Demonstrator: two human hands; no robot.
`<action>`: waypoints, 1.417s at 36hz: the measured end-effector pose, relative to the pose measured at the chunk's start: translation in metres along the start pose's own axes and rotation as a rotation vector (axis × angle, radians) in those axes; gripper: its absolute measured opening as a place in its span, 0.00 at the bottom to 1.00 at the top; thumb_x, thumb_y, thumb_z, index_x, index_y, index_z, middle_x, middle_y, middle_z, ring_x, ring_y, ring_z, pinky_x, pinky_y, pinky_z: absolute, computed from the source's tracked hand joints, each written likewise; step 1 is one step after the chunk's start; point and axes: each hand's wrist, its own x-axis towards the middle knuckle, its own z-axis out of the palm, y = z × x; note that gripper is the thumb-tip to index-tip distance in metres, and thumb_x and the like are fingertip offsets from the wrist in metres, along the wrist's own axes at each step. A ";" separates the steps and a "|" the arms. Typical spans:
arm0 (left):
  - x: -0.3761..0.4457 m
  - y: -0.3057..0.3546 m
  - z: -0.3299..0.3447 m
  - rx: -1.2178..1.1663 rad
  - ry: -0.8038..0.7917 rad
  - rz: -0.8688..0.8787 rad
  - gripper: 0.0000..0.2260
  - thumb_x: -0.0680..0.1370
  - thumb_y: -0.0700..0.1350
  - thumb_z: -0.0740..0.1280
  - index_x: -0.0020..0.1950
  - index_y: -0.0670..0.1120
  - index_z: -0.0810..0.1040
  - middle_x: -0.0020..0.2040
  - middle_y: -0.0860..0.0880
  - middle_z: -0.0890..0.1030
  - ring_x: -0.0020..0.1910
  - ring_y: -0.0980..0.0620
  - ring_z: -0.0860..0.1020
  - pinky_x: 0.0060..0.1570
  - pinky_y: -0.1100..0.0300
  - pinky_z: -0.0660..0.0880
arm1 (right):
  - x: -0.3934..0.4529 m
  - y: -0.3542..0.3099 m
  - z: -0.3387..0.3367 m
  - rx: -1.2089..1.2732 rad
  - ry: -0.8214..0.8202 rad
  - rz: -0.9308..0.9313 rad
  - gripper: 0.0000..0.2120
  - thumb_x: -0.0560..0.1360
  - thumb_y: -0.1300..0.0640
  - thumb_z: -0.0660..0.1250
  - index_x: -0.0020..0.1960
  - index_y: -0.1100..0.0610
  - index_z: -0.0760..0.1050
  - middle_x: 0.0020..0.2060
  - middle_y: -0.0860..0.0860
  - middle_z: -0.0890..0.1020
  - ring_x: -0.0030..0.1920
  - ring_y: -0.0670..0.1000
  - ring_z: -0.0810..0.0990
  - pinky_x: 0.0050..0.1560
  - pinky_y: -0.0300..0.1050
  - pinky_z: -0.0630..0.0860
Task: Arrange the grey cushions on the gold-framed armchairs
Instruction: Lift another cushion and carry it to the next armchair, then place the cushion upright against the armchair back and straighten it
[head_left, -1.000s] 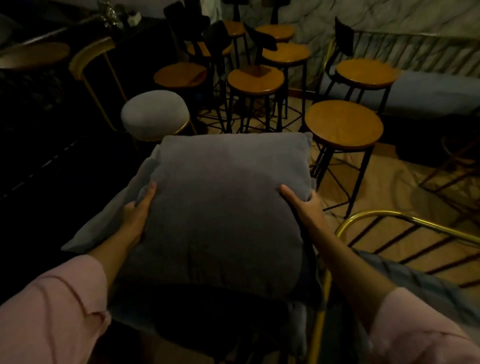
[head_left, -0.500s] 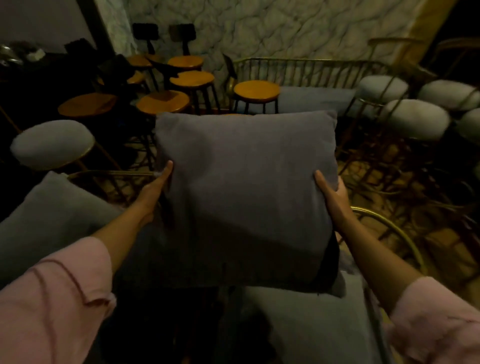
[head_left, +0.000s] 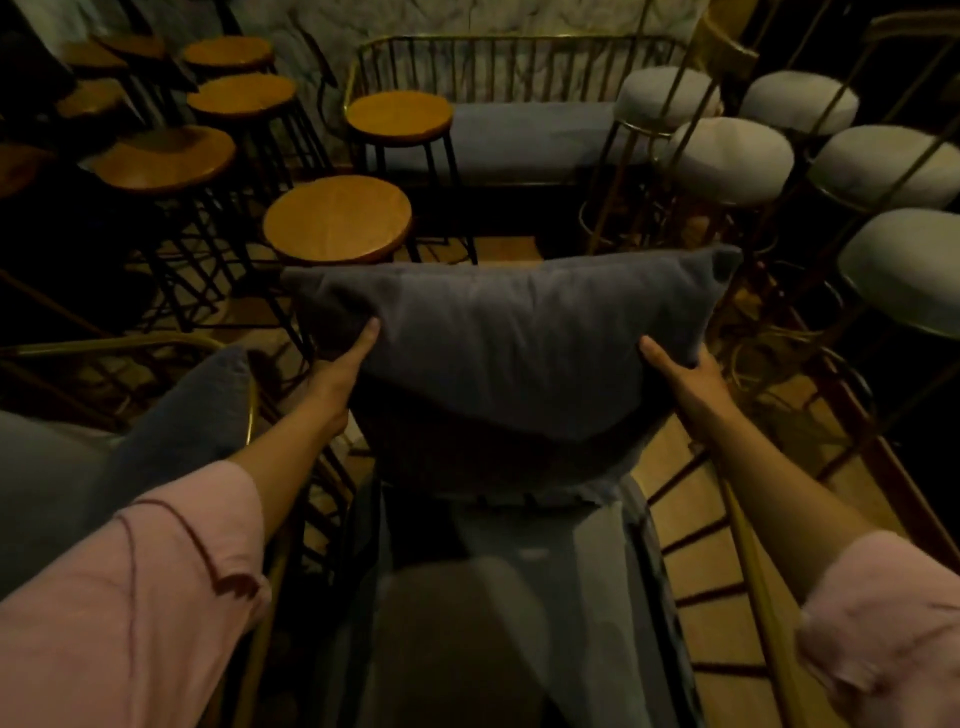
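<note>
Two hands: both are clamped on one grey cushion (head_left: 519, 343), one at each side edge.
Left hand (head_left: 337, 379): the cushion's left edge is pinched, with the thumb laid on the near face and the other fingers hidden behind the fabric.
Right hand (head_left: 685, 379): the right edge is gripped the same way, thumb on the near face, remaining fingers out of sight behind.
Cushion position: it is held upright between the hands, over the far end of the armchair (head_left: 753, 571) directly below the camera; its top edge is roughly level, with the right corner a little higher.
Cushion contact: the lower edge is lost in shadow, so whether the seat is touched cannot be told.
Armchair: a gold tube frame with dark bars is seen along the right side, and a grey seat pad (head_left: 597, 597) is laid inside it.
Second cushion (head_left: 171, 431): another grey cushion is seen at the left, propped inside a neighbouring gold frame (head_left: 156, 340), under the left forearm.
Sleeves: pink sleeves (head_left: 130, 597) are worn on both arms, pushed back from the forearms.
Beyond the cushion: round wooden stools (head_left: 337, 218) on black legs are grouped at the left and centre, pale padded stools (head_left: 732, 156) on gold legs at the right.
Far wall: a gold-railed bench (head_left: 519, 135) with a grey seat is set against a marbled wall.
Light: the room is dim, and fine detail is lost.
</note>
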 end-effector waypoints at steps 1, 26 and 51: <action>0.002 -0.007 0.004 0.005 0.003 -0.011 0.50 0.55 0.66 0.79 0.73 0.49 0.71 0.70 0.47 0.77 0.68 0.43 0.75 0.70 0.45 0.71 | 0.003 0.010 0.000 0.002 0.000 0.015 0.28 0.68 0.45 0.75 0.66 0.45 0.72 0.58 0.41 0.81 0.60 0.43 0.79 0.63 0.45 0.76; -0.017 -0.078 -0.071 0.538 0.213 -0.038 0.27 0.78 0.43 0.70 0.74 0.39 0.64 0.68 0.39 0.75 0.67 0.39 0.75 0.66 0.45 0.73 | -0.045 0.122 0.136 -0.236 -0.154 0.607 0.43 0.70 0.34 0.71 0.71 0.65 0.71 0.70 0.59 0.74 0.69 0.61 0.73 0.68 0.54 0.72; -0.130 -0.089 -0.467 0.522 0.682 -0.254 0.18 0.78 0.35 0.68 0.66 0.31 0.73 0.63 0.32 0.78 0.63 0.35 0.77 0.64 0.47 0.71 | -0.220 0.037 0.473 -0.502 -0.765 0.236 0.03 0.78 0.63 0.67 0.51 0.59 0.73 0.49 0.54 0.78 0.51 0.52 0.77 0.50 0.40 0.79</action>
